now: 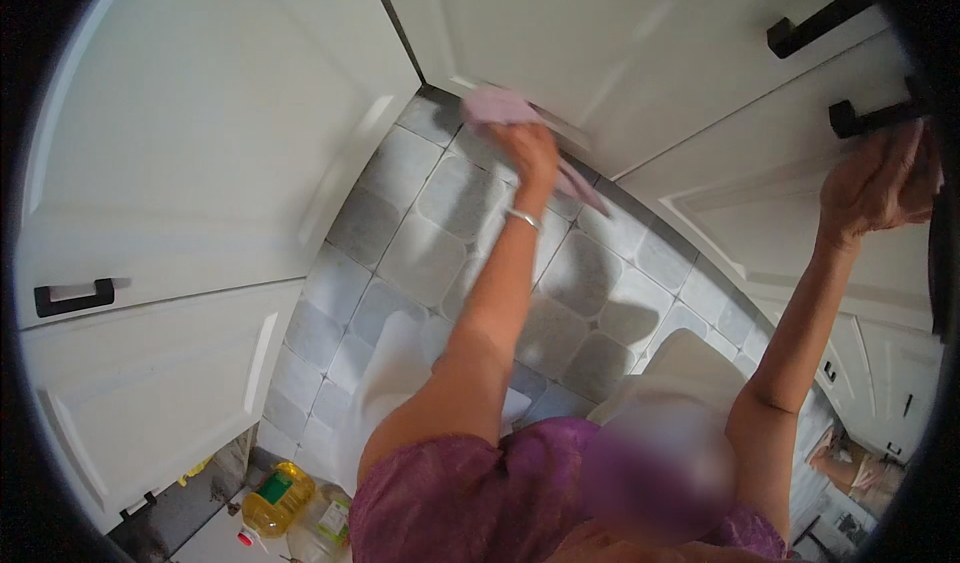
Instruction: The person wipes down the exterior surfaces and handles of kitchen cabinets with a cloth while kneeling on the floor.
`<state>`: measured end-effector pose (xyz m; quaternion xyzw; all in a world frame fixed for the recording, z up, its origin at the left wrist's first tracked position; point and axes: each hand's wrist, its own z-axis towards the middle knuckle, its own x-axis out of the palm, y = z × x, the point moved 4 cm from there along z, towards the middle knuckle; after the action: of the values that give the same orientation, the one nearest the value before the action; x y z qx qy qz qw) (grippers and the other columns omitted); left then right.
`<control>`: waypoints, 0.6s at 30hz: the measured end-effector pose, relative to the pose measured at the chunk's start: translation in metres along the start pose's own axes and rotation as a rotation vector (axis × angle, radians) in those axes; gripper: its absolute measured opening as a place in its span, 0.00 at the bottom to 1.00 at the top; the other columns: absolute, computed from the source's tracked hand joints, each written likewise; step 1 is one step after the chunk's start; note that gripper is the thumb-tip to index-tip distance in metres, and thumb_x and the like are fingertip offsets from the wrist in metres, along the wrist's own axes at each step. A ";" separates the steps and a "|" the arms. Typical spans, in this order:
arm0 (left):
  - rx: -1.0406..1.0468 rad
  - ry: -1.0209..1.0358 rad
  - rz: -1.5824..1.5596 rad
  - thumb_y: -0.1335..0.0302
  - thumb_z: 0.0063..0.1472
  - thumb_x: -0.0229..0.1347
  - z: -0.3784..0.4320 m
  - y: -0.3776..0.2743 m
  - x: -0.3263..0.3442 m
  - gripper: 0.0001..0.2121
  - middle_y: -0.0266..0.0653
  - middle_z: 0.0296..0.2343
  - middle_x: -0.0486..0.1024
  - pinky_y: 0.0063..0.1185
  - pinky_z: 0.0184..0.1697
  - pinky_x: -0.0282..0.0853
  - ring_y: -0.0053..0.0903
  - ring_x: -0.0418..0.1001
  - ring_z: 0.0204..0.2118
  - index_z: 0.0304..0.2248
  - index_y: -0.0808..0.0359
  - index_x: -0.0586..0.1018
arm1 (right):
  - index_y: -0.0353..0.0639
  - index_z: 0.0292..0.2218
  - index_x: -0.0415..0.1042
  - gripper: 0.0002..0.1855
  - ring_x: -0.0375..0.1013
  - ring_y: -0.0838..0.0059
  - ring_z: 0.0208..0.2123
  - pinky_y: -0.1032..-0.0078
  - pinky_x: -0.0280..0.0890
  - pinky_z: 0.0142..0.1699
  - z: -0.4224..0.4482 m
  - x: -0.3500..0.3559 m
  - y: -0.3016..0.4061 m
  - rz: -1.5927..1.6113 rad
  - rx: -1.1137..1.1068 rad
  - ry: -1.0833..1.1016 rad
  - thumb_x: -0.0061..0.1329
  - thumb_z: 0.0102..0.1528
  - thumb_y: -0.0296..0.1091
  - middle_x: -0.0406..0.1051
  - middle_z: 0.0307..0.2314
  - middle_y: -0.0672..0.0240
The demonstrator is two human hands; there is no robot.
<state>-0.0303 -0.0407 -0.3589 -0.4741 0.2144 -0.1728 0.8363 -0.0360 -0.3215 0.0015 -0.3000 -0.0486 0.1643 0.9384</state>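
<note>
My left hand [529,154] is shut on a pink cloth [501,105], slightly blurred, against the lower edge of a white cabinet door [540,45]. The cloth's loose end hangs down past my wrist, which bears a silver bangle. Far to the right, my right hand [877,180] is raised just below a black bar handle [870,116] on the neighbouring cabinet door; its fingers are partly hidden at the dark rim, so whether it holds anything cannot be told.
Grey and white tiles [465,225] cover the floor. White cabinets [180,150] stand at the left. A bottle of yellow oil [276,504] with a red cap and a clear plastic bottle [319,529] are at the lower left. At the lower right, part of another person [844,465] shows.
</note>
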 end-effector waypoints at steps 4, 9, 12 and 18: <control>-0.026 -0.002 0.377 0.78 0.54 0.50 0.067 0.022 -0.024 0.09 0.52 0.46 0.64 0.34 0.56 0.52 0.43 0.60 0.49 0.34 0.75 0.72 | 0.36 0.43 0.73 0.15 0.66 0.73 0.34 0.73 0.56 0.38 0.005 0.000 0.005 0.009 0.023 -0.006 0.45 0.56 0.35 0.70 0.39 0.58; -0.249 -0.187 -0.475 0.76 0.56 0.50 0.019 0.052 0.008 0.10 0.51 0.45 0.65 0.29 0.56 0.53 0.40 0.61 0.50 0.37 0.74 0.73 | 0.37 0.43 0.73 0.16 0.67 0.77 0.30 0.78 0.58 0.31 0.015 0.001 0.003 -0.012 -0.022 -0.027 0.47 0.55 0.35 0.69 0.40 0.57; -0.060 -0.113 -0.222 0.75 0.58 0.49 -0.029 -0.003 0.008 0.09 0.49 0.44 0.66 0.28 0.56 0.53 0.38 0.61 0.50 0.36 0.72 0.74 | 0.38 0.43 0.73 0.16 0.67 0.75 0.31 0.78 0.58 0.32 0.006 -0.006 0.009 -0.148 -0.059 0.021 0.48 0.55 0.35 0.69 0.40 0.57; -0.144 -0.135 -0.484 0.81 0.52 0.50 0.031 0.033 -0.012 0.10 0.56 0.42 0.65 0.38 0.57 0.49 0.50 0.58 0.48 0.35 0.77 0.72 | 0.37 0.43 0.73 0.16 0.68 0.70 0.35 0.77 0.62 0.34 0.007 -0.001 0.009 -0.190 -0.054 0.010 0.47 0.55 0.35 0.69 0.41 0.58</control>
<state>-0.0215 0.0038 -0.3712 -0.5804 0.0502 -0.3202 0.7471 -0.0408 -0.3112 0.0024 -0.3198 -0.0766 0.0718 0.9416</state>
